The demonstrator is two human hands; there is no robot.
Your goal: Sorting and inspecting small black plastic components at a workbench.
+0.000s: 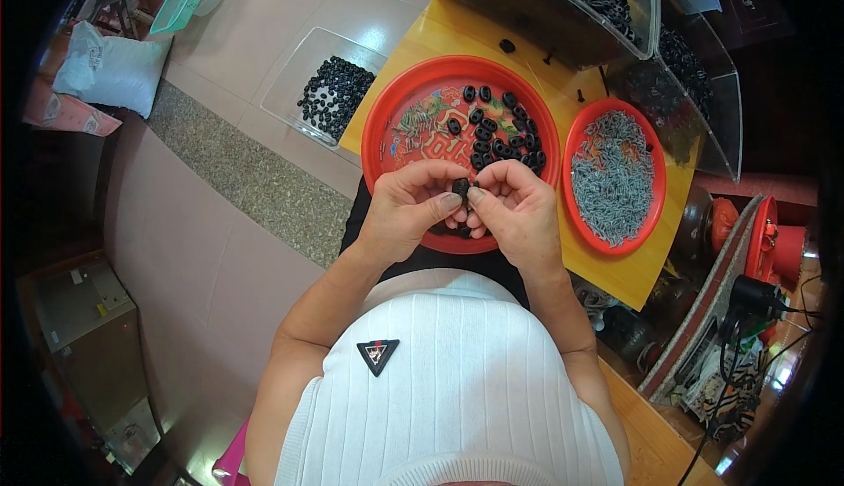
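Both hands meet above the near edge of a round red tray (374,121). Between the thumb and fingers of my left hand (406,209) is a small black plastic piece (461,186). My right hand (523,218) is pinched closed right beside it; a bit of something dark shows at its fingertips, too small and covered to name. Several black oval pieces with holes (486,124) lie in the right half of the tray. Thin metal pins or screws (424,119) are scattered on its patterned left half. Part of the tray is hidden under my hands.
Right of the tray, a red oval dish (571,209) holds many small grey screws (614,178). Clear bins (585,24) of black parts stand on the yellow table (440,29). On the floor, a clear tray (280,90) holds small black pieces (334,90). Black cables (728,363) hang at right.
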